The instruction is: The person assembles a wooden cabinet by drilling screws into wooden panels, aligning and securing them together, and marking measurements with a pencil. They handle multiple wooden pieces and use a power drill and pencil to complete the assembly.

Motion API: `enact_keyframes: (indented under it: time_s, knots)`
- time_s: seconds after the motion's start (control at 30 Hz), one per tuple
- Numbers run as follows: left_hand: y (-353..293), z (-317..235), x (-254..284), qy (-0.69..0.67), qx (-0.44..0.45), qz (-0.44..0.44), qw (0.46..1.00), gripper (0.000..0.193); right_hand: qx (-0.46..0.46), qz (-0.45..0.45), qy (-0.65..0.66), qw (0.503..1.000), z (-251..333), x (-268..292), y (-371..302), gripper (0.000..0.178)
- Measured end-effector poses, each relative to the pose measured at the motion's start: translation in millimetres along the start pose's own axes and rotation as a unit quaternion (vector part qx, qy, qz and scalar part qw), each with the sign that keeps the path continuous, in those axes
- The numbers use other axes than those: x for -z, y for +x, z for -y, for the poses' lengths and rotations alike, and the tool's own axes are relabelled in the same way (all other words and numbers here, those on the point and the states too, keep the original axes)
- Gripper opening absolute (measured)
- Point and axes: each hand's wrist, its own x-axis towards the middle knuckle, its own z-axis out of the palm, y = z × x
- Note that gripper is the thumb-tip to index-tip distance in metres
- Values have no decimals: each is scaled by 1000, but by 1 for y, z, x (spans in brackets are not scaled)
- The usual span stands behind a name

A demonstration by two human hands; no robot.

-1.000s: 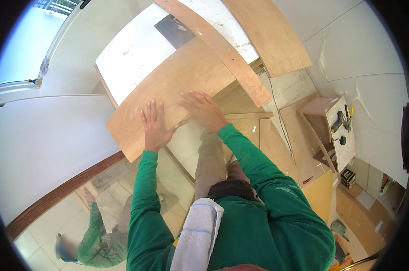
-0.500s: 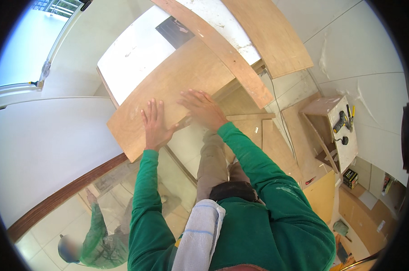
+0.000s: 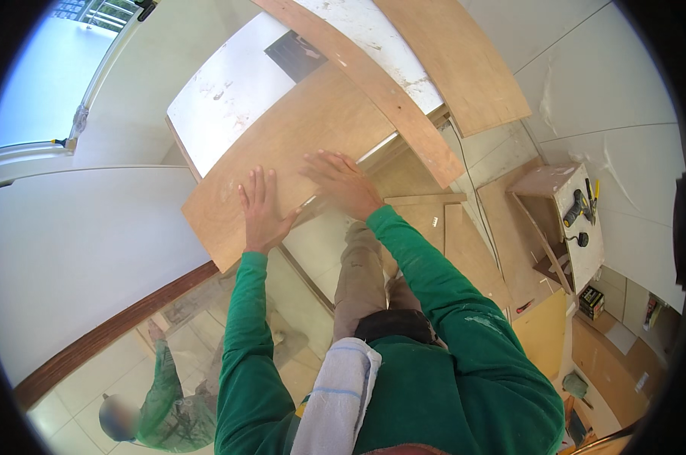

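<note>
A flat brown wooden panel (image 3: 282,136) lies across a white-topped work table (image 3: 222,87). My left hand (image 3: 263,212) rests palm down on the panel's near left part, fingers spread. Farther right, my right hand (image 3: 343,182) lies at the panel's near edge with its fingers stretched over the top; it is slightly blurred. Neither hand grips anything. A long narrow wooden strip (image 3: 373,87) crosses over the panel's far right end. A bright thin line shows along the panel's near edge, beside my right hand.
Another wooden board (image 3: 464,68) lies at the table's far right. On the right stands a small cabinet (image 3: 559,186), with a drill (image 3: 577,208) and a tape measure (image 3: 580,240) on it. Loose boards (image 3: 472,243) lie below. A brown-framed mirror (image 3: 123,330) at lower left reflects a green-sleeved person.
The bright line along the panel's near edge shows more now. The panel seems shifted slightly away under my hands, which stay flat on it. The whole view has moved a little.
</note>
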Motion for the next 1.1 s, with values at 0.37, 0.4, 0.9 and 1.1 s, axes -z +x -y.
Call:
enact_keyframes:
  time_s: [0.37,0.4,0.9,1.1]
  knots:
    - [9,3,5,-7,1,0,1000,116,-6,9,11,1000,-3,-4,10,66]
    - [9,3,5,-6,0,-2,1000,116,-1,1,10,1000,-3,-4,11,66]
    - [22,14,5,8,5,-3,1000,119,-4,1,20,1000,-5,-4,25,62]
    - [27,20,5,13,6,-2,1000,119,-7,3,-22,1000,-3,-6,33,61]
